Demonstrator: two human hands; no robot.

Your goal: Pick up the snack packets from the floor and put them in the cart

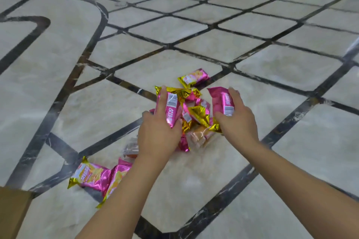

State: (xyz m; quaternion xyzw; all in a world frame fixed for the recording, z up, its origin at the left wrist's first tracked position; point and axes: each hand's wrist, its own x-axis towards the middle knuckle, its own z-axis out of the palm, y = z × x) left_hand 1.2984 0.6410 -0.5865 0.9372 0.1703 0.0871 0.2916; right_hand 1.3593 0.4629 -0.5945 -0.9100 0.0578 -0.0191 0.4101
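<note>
Pile of pink foil snack packets with gold crimped ends (196, 114): centre of the frame, on the floor, between both hands. Left hand (159, 134): fingers curled round one pink packet with a barcode panel (171, 108), index finger laid straight along its face; this packet sits at the left edge of the pile. Right hand (237, 118): thumb and fingers clamp a second pink packet (221, 101), tilted, at the right edge of the pile. A clear-wrapped packet (200, 136) lies at the lower side of the pile. A single pink-and-gold packet (194, 77) lies apart, just above the pile. Two pink-and-yellow packets (91, 176) lie side by side at lower left, one partly hidden by the left forearm. The beige marble floor with dark inlaid strips (272, 64) carries everything. A brown cardboard box corner (11, 211) occupies the lower left corner
</note>
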